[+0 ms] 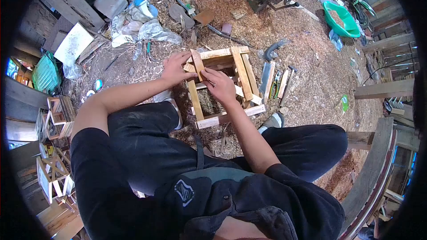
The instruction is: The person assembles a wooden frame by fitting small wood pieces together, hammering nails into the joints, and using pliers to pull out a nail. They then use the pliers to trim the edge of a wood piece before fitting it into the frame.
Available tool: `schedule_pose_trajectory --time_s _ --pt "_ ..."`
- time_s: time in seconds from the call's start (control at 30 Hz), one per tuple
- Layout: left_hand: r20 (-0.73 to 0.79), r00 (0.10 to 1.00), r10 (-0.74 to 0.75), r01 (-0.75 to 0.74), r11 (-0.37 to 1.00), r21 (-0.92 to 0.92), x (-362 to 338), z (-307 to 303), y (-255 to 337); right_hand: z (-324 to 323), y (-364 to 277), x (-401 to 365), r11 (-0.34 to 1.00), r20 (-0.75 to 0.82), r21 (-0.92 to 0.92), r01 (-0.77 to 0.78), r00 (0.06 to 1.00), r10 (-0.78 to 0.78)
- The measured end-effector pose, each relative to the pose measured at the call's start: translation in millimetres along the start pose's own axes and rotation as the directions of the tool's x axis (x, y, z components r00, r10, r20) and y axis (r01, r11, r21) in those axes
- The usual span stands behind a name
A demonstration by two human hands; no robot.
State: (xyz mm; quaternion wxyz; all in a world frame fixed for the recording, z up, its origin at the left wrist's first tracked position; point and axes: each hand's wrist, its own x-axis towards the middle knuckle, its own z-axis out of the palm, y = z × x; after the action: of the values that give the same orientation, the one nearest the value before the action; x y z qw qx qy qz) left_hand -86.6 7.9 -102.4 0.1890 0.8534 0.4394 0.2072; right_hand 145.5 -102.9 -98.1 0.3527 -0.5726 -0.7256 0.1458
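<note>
A wooden frame (pixel 242 69) of pale slats stands on the ground between my legs. A short wooden slat (pixel 197 62) lies across its far left corner. My left hand (pixel 176 67) is closed at that corner, its thumb and fingers against the slat and the frame. My right hand (pixel 219 86) pinches the near end of the same slat with its fingertips, above the frame's opening. Another slat (pixel 240 91) crosses low inside the frame, partly hidden by my right hand.
Right of the frame lie a hammer (pixel 288 84), wood strips and pliers with green-yellow handles (pixel 275 86). A green basin (pixel 340 20) stands at the far right. Plastic bags (pixel 151 29) lie at the back left, small wooden frames (pixel 53 175) at the left. Wood shavings cover the ground.
</note>
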Motion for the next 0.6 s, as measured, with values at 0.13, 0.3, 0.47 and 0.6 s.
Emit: schedule_pose_trajectory --time_s 0.13,0.3,0.47,0.6 --pt "0.013 1.0 -0.027 0.026 0.997 0.069 -1.1 -1.9 5.6 0.1 -0.1 0.1 1.0 -0.01 -0.011 0.011 1.0 -0.011" --pt "0.023 1.0 -0.013 0.012 0.997 0.077 -0.2 -4.4 8.8 -1.7 -1.4 -0.6 1.0 -0.013 -0.006 0.009 1.0 -0.009" --pt "0.022 1.0 0.0 -0.002 0.997 0.072 -0.1 -8.5 15.4 0.2 1.6 -1.6 1.0 -0.025 0.008 0.013 1.0 -0.013" --pt "-0.003 1.0 0.028 -0.028 0.997 0.076 0.3 -7.7 15.3 -0.7 0.9 -1.4 1.0 -0.023 0.014 0.006 1.0 -0.006"
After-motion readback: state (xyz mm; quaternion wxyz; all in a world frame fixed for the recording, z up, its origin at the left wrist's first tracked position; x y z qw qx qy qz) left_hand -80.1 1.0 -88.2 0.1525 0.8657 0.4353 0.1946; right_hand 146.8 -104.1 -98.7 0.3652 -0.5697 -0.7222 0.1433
